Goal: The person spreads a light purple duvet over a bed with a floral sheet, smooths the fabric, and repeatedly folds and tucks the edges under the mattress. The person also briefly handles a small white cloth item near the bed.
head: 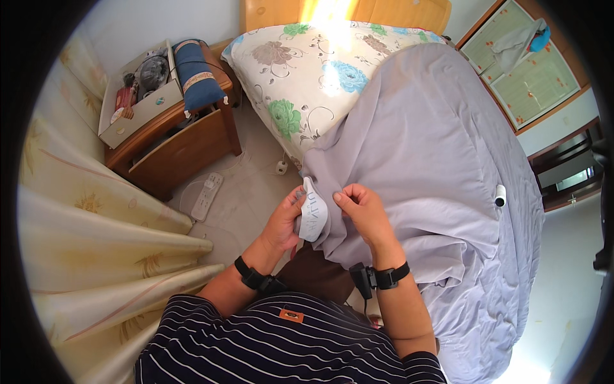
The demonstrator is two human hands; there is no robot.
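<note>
A grey quilt cover (431, 125) is spread in folds over the bed, and its near left corner hangs bunched in front of my body. My left hand (284, 218) grips this corner, thumb on top. A white fabric label (314, 216) with printed writing lies along the gripped edge. Just right of the label is my right hand (362, 209), thumb and index finger brought together over the grey cloth. Whether a bit of fabric or a thread is pinched there cannot be made out. Each wrist wears a black strap with a small device.
A floral bed sheet (307, 72) covers the mattress's far part. At left stand a wooden nightstand (182, 149), an open box (139, 129) of odds and ends, and a blue pillow (199, 79). A power strip (207, 197) lies on the floor near curtains (96, 230). A white cylinder (500, 195) rests on the quilt.
</note>
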